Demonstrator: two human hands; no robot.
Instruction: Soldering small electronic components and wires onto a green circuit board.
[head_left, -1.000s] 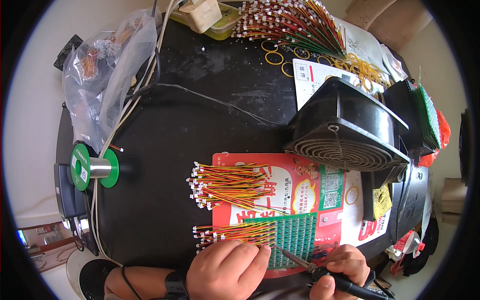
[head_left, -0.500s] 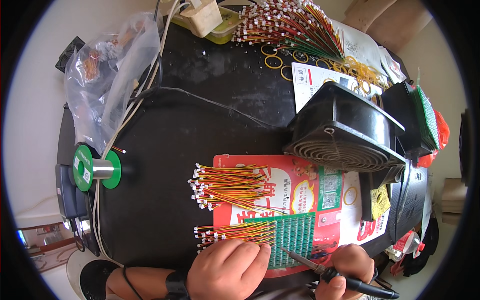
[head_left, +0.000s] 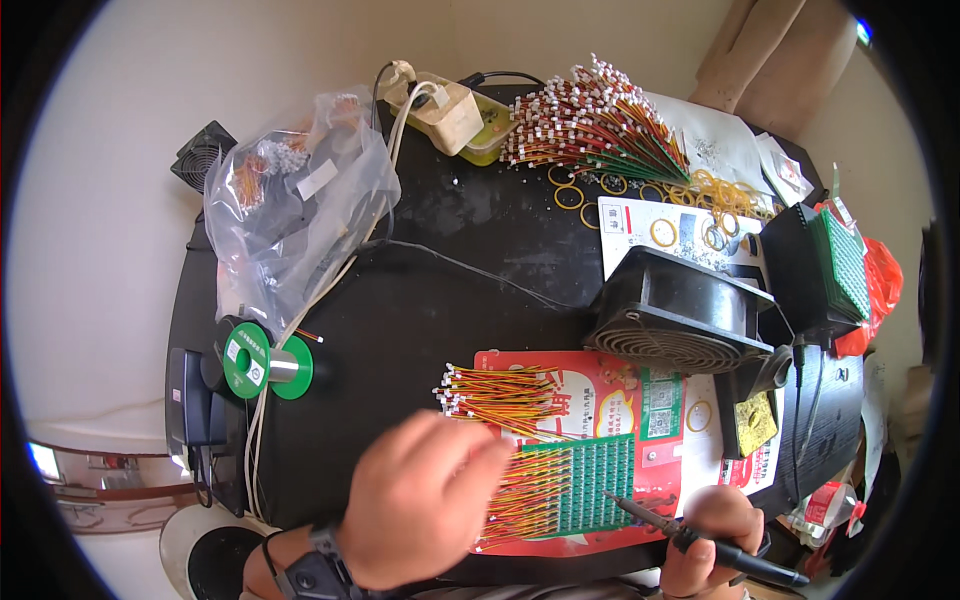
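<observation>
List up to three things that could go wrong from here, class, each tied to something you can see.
1. The soldering iron in the right hand has its tip over the green circuit board; if hot, it might scorch the board or nearby wires.
2. The left hand is close to the wire pile and could disturb it.

Head-worn fisheye view, downward over the tabletop point(head_left: 385, 325), left hand point(head_left: 415, 505) and right hand point(head_left: 728, 516) close at frame bottom.
</observation>
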